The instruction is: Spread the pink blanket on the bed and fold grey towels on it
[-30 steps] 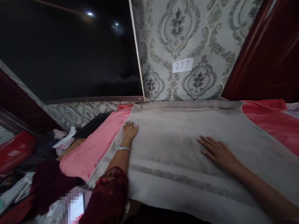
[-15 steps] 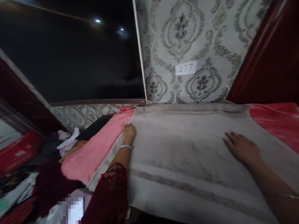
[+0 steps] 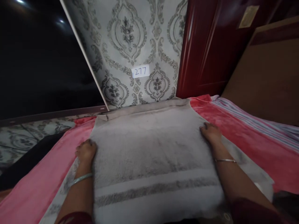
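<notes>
A grey towel [image 3: 149, 143] with a darker stripe lies spread out in front of me, its far edge turned up along the wall. My left hand [image 3: 86, 151] is at its left side edge, fingers curled over the cloth. On the opposite side, my right hand [image 3: 211, 133] has its fingers bent round the right edge. Beneath the towel, a pink-red blanket [image 3: 235, 140] shows on both sides. The undersides of my fingers are hidden.
Behind the towel stands a patterned wall [image 3: 127, 46] with a paper label [image 3: 140, 71] reading 277. A large black screen [image 3: 42, 62] is at left. To the right are a dark red door [image 3: 203, 46], a brown board [image 3: 268, 77] and a striped cloth [image 3: 247, 118].
My view has swung to the right. My right hand went from lying flat on the towel to its right edge, fingers now bent. My left hand slid nearer along the left edge.
</notes>
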`<state>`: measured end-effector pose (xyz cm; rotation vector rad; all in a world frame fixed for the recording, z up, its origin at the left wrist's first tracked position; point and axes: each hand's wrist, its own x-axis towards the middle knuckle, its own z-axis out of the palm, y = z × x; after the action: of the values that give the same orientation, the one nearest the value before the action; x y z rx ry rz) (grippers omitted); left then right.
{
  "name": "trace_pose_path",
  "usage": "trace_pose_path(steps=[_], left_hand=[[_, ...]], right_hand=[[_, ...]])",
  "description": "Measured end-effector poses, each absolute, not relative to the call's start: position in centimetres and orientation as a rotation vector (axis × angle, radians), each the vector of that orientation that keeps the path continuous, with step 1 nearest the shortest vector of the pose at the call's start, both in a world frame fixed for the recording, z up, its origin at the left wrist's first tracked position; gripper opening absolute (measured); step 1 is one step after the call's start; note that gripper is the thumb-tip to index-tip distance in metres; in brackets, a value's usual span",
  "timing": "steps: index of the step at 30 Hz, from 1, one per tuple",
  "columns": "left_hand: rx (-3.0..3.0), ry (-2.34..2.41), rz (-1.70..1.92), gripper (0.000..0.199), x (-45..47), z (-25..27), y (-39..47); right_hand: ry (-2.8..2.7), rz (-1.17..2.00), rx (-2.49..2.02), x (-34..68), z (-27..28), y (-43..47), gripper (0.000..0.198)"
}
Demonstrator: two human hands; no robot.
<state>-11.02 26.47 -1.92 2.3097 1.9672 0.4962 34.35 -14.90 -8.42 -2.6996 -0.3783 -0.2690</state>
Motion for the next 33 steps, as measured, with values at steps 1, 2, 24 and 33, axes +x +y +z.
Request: trace_pose_path(steps=[1,2,24,33], left_hand=[[2.29,1.966,0.483,0.055,-11.1,-1.9,26.6],[2.277,1.965,0.487,0.056,-11.1,-1.9,26.8],[2.14,1.969,0.775,0.058,-11.2,-1.7,26.3],[1.973,1.932,0.861,0.062,-12.1,-2.0,28.1]], right_hand=[[-0.294,-0.241,-2.684,34.2,-8.2,-14.9,0.058],[-0.221,-0.216,-2.668,34.0,-8.0,-14.9,0.059],[-0.033,-0.234,-2.578,33.3,-6.3,-14.7,0.062],[-0.056,-0.025,-2.62,35.3,-5.7,-15.4,0.059]])
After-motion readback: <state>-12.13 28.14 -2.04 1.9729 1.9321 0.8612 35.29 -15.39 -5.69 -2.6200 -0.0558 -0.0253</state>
